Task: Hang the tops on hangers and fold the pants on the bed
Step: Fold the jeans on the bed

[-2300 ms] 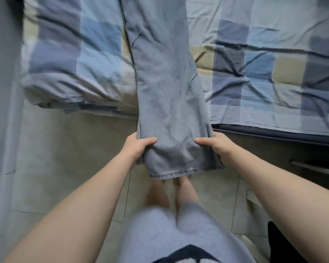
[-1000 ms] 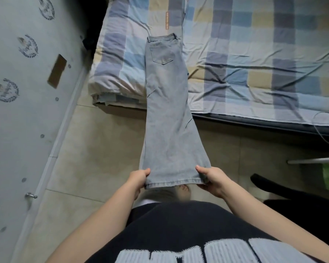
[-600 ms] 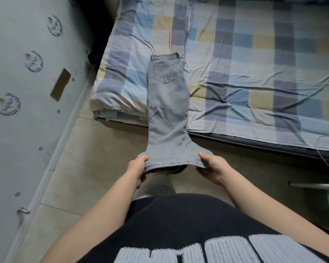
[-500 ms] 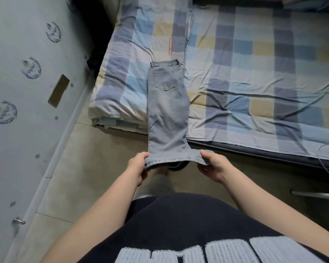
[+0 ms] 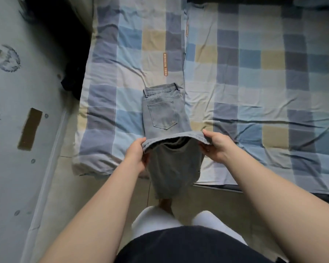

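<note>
Since half a second ago the hem has come up off the floor side and forward over the mattress, and the slack leg now hangs doubled under it. My left hand [image 5: 136,151] pinches the left corner of the hem and my right hand [image 5: 216,147] pinches the right corner, thumbs on top and fingers curled beneath, so both hands are clamped on cloth. Between them the hem edge [image 5: 171,136] is stretched level, just short of the back pocket [image 5: 162,115].

The grey jeans [image 5: 163,103] lie on the bed [image 5: 254,82] with their long axis running straight away from me. The waistband [image 5: 160,89] is the far end, dead ahead of the grip, and the folded loop sags over the mattress edge towards my feet. Neither hand is nearer to it; they sit level. I judge that the next move is to carry the hem forward along that same line to meet the waistband, keeping both corners square.

Beyond the waistband an orange label [image 5: 165,63] is sewn upright on the checked sheet. It has lettering, but too small for me to read with any confidence. The wall [image 5: 10,168] at my left shows wreath-like emblems and no legible words.
</note>
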A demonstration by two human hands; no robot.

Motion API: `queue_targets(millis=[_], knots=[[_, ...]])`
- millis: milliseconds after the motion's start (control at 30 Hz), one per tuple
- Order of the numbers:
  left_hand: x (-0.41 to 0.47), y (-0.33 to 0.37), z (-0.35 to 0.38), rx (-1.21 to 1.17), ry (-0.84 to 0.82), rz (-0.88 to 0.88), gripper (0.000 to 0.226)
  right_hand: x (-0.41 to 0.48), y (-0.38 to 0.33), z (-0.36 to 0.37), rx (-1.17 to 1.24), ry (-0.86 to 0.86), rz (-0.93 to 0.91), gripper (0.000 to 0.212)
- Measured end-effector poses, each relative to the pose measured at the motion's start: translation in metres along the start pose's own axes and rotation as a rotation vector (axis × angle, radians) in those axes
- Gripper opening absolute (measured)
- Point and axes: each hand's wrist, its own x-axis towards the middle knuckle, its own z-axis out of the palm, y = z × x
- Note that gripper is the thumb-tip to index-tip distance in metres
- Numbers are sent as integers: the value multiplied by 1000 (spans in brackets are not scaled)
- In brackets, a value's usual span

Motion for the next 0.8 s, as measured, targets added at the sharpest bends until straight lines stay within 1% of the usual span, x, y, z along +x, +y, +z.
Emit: queue_targets(millis=[67, 133, 233, 333, 433, 500, 533, 600, 667, 800], knots=[[30, 34, 18, -10, 15, -8, 13, 32, -31, 26, 12, 13, -3, 12], [62, 66, 36, -26, 19, -17, 16, 66, -59, 49, 10, 22, -9, 14], [109, 109, 65, 29, 27, -1, 19, 118, -98, 78, -8, 36, -36, 15], [157, 150, 87, 97, 35, 51, 24, 170, -129, 104, -56, -7, -66, 17], [205, 178, 107, 147, 50, 104, 19, 223, -150, 128, -70, -53, -89, 12], [231, 184, 116, 122, 45, 143, 15, 253, -157, 138, -66, -68, -97, 5], [242, 183, 120, 105, 28, 168, 18, 266, -157, 140, -69, -85, -95, 6], [261, 175, 124, 122, -20, 208, 35, 290, -152, 141, -136, -145, -80, 12], [273, 157, 127, 197, -33, 225, 42, 305, -137, 136, -214, -186, -52, 22], [277, 110, 126, 397, 10, 302, 27, 315, -96, 115, -276, -217, -14, 38]])
